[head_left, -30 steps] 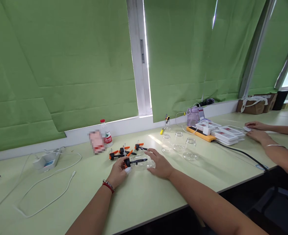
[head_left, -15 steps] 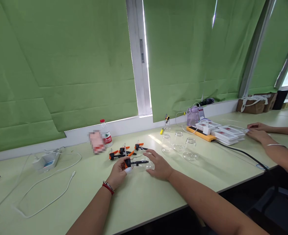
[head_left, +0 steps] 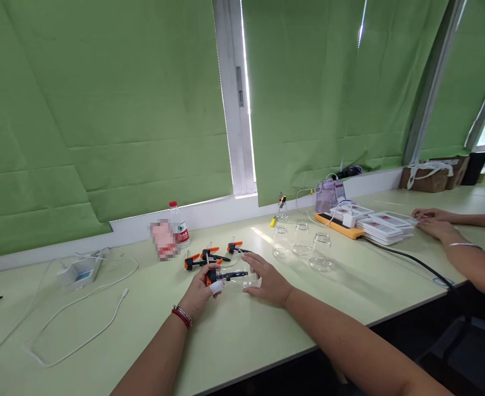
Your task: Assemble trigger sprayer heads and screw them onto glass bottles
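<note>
My left hand [head_left: 201, 291], with white wrapping on the thumb and bracelets at the wrist, is closed round a black-and-orange trigger-style top [head_left: 211, 276]. The top sits at the mouth of a clear bottle [head_left: 248, 281] that lies on its side, and its dark tube points into the bottle. My right hand [head_left: 267, 279] curves round the bottle's base end, thumb below and fingers above. Whether the top is screwed on cannot be seen. Just beyond my hands lie several similar tops, among them one black-and-orange top [head_left: 234, 247]. Three clear open bottles, one a near bottle [head_left: 322, 258], stand to the right.
A red-capped water bottle [head_left: 183, 234] stands behind the tops beside a blurred pink object [head_left: 164, 239]. A white cable [head_left: 81, 344] loops on the left. On the right are an orange power strip [head_left: 339, 226], stacked white cases [head_left: 380, 234] and another person's hands [head_left: 434, 223].
The top in my left hand has shifted slightly left and down, and my left fingers have changed their hold a little. My right hand stays on the bottle.
</note>
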`<action>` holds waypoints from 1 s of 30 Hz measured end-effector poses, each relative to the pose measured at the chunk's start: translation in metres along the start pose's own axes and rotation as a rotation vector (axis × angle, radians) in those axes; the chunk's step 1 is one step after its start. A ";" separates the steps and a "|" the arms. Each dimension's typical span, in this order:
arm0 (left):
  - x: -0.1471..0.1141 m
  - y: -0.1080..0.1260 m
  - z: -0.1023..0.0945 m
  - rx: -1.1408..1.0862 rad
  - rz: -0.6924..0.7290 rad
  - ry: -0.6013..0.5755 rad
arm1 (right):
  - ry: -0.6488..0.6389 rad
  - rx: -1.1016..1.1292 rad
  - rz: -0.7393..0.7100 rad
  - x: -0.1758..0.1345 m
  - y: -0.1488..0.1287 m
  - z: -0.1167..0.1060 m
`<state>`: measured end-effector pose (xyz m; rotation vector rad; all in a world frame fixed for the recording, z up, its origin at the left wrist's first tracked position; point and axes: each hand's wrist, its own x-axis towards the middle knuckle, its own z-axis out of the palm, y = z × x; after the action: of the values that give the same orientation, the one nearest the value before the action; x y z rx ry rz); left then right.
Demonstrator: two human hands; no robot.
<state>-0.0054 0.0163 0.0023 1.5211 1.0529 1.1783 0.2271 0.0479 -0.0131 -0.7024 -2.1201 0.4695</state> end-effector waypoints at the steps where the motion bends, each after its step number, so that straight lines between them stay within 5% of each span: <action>1: 0.000 0.000 0.000 -0.016 0.004 0.001 | 0.011 0.027 0.021 0.000 0.001 0.000; 8: 0.000 -0.001 -0.002 -0.051 0.004 -0.008 | -0.045 0.227 0.295 -0.002 0.010 -0.004; 23: -0.001 -0.003 -0.006 -0.059 -0.020 -0.068 | -0.103 0.581 0.390 0.000 0.019 -0.006; 30: 0.000 -0.004 -0.003 -0.078 -0.021 -0.047 | -0.116 0.506 0.445 0.002 0.013 -0.007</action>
<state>-0.0089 0.0178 -0.0011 1.4669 0.9786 1.1502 0.2357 0.0598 -0.0151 -0.8556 -1.8232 1.2620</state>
